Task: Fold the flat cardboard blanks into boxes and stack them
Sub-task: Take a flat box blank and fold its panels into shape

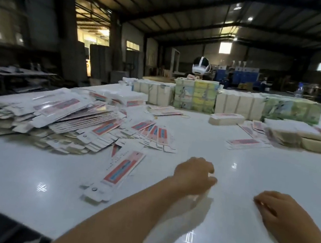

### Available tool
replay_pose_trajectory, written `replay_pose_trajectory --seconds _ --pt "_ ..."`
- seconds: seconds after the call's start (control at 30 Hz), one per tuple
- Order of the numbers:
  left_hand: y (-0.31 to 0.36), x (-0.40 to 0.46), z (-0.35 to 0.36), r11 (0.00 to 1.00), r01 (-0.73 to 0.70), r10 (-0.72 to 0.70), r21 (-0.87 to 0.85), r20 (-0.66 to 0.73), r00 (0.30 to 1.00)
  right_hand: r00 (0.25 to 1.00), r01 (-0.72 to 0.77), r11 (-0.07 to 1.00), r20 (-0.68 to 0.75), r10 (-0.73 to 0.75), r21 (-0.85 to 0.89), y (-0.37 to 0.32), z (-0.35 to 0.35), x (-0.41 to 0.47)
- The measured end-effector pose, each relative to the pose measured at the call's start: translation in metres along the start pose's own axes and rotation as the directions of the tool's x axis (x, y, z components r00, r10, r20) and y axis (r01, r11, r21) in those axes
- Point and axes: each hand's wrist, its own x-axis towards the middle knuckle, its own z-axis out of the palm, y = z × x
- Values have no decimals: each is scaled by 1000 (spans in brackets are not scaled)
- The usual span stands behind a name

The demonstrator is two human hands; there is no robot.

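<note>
— What can't you make out from here?

— The left hand [194, 175] is smeared with blur. Its fingers look curled, and a pale streak below the wrist could be a blank, but I cannot tell whether it holds anything. The heap of flat blanks [52, 120] on the left of the worktop [251, 175] blurs out at the frame edge.

— And the right hand [284, 217]?

— Palm down just over the worktop, fingers loosely bent, holding nothing. Its forearm is cut off at the corner.

— Any blank near the hands?

— 1 single blank [122, 169] lies flat just left of the left hand.

— Further back?

— Bundled stacks [238, 105] in a row, and a person with headgear [200, 68] mostly hidden behind them.
</note>
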Motion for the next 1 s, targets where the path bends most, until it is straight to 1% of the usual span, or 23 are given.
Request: replay_pose_trajectory --seconds 0.03,0.07,0.13,0.17,0.2,0.23,0.27,0.33,0.37,0.4,0.5,0.53,0.57,0.63,0.7,0.73,0.77,0.87,0.9,0.93,0.97,1.0 --pt "-23 2 -17 991 122 -121 58 -17 992 1000 -6 1000 -9 6 -6 2 2 3" --pt "-48 0 -34 959 255 -252 122 -34 967 1000 -6 1000 -16 6 -16 5 5 6" --pt "-96 -16 -59 842 496 -502 214 -30 864 1000 -3 999 -22 2 -33 9 11 11" --pt "-115 -27 -65 776 577 -596 254 -4 803 1000 -1 999 -26 0 -38 12 15 12" --pt "-130 -37 -68 726 615 -652 307 26 757 999 -4 999 -33 2 -44 14 18 13" --pt "-140 -45 -67 702 617 -672 355 45 739 999 -6 999 -39 4 -49 15 20 14" --pt "-144 -50 -64 703 602 -662 379 42 748 999 -7 999 -46 5 -51 17 21 15" --pt "-143 -53 -54 729 562 -607 391 -11 794 999 -7 999 -53 4 -47 17 20 14" --pt "-140 -52 -51 732 553 -595 398 -24 804 999 -7 999 -51 5 -43 15 18 13" --pt "-137 -51 -48 731 555 -599 398 -17 801 999 -10 999 -43 8 -37 13 16 12" --pt "-134 -49 -45 719 598 -646 354 23 763 1000 0 1000 -23 0 -12 5 9 9" --pt "-133 -50 -45 721 595 -646 354 33 763 1000 0 1000 -20 0 -5 2 7 7" --pt "-132 -50 -44 730 566 -622 382 30 782 1000 -6 1000 -10 6 -2 -2 4 6" --pt "-129 -54 -43 741 464 -527 485 -8 850 1000 -21 1000 7 21 13 -8 0 3" --pt "-126 -57 -42 713 325 -386 621 -39 922 1000 -21 999 22 21 24 -13 -2 2" --pt "-124 -59 -43 691 268 -332 671 -35 943 999 -20 1000 33 19 20 -15 -4 2" --pt "-121 -59 -46 678 237 -306 696 -27 952 999 -21 1000 41 21 11 -17 -5 1" --pt "-99 -58 -60 690 253 -313 678 -35 949 998 -32 999 57 31 10 -21 -9 0" --pt "-86 -54 -61 697 232 -262 678 -59 963 997 -28 1000 67 27 9 -22 -10 0" --pt "-72 -50 -60 708 167 -155 686 -81 985 996 -26 1000 82 26 0 -22 -11 0" --pt "-54 -47 -55 714 80 -13 696 -101 995 994 -27 999 102 29 -19 -21 -11 0" --pt "-34 -45 -49 717 -4 123 697 -121 985 991 -34 999 126 37 -24 -21 -11 1"
